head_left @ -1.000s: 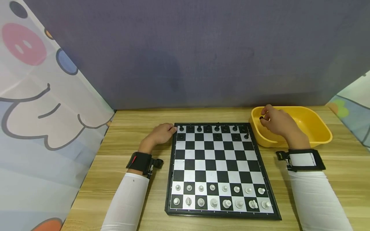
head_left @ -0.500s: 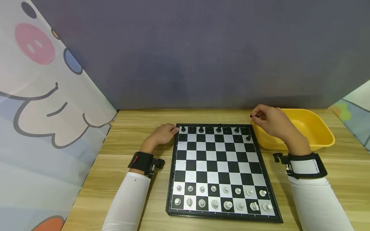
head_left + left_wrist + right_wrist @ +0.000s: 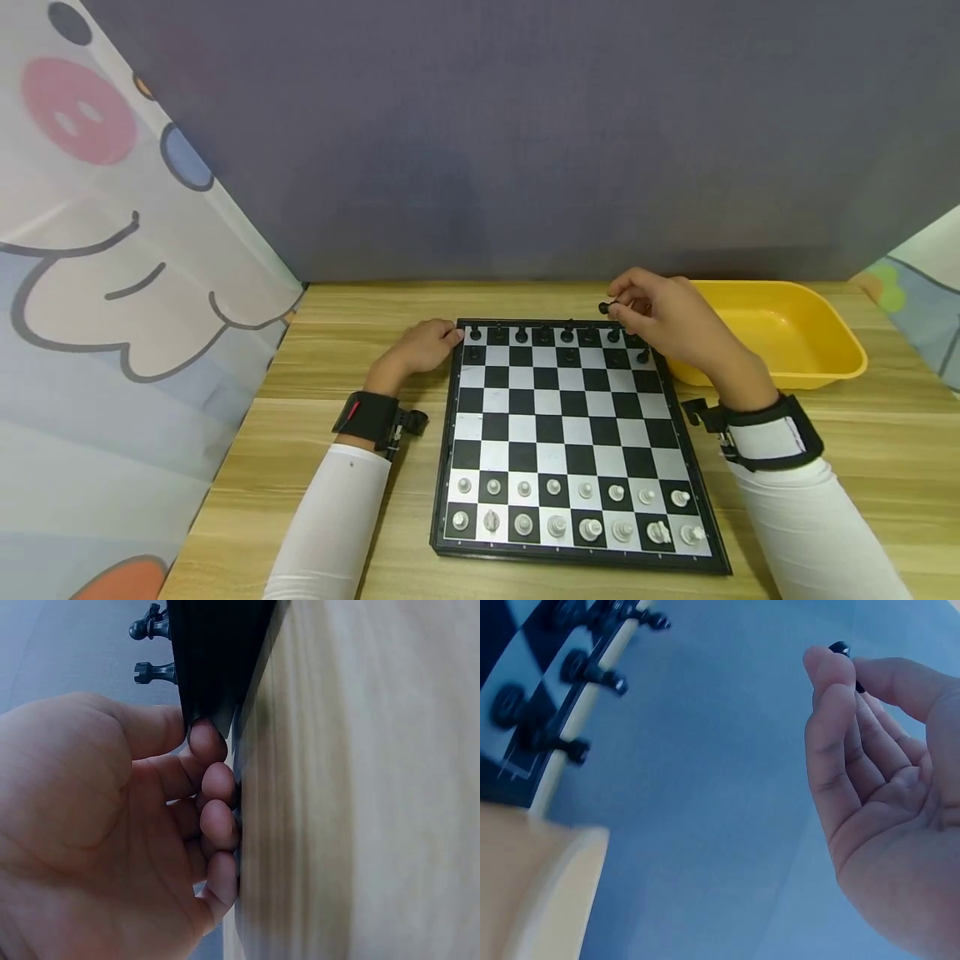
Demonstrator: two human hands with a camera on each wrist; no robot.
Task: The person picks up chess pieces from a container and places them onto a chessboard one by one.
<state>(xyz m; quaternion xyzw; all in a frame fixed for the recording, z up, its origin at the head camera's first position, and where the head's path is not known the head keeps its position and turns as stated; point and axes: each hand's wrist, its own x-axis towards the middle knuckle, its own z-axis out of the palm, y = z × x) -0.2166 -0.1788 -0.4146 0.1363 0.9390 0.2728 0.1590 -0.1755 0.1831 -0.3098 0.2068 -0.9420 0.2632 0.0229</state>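
Observation:
A chessboard (image 3: 562,430) lies flat on the table. White chess pieces (image 3: 589,530) stand in two rows along its near side; black ones (image 3: 567,335) fill the far row, with several more in the row before it. My left hand (image 3: 423,345) holds the far left corner of the board, its thumb and index finger against the edge (image 3: 214,660) in the left wrist view. Between thumb and fingertips my right hand (image 3: 671,323) pinches a small black chess piece (image 3: 604,307), raised just beyond the board's far right edge. The fingers cover most of that piece.
To the right of the board stands a yellow plastic tub (image 3: 787,379), partly behind my right hand. A grey partition (image 3: 480,167) rises at the back of the wooden table (image 3: 375,304). A printed cartoon sheet (image 3: 112,292) hangs on the left.
From over the yellow tub, my right hand has moved left with the black chess piece towards the board's far edge. My left hand has stayed at the corner.

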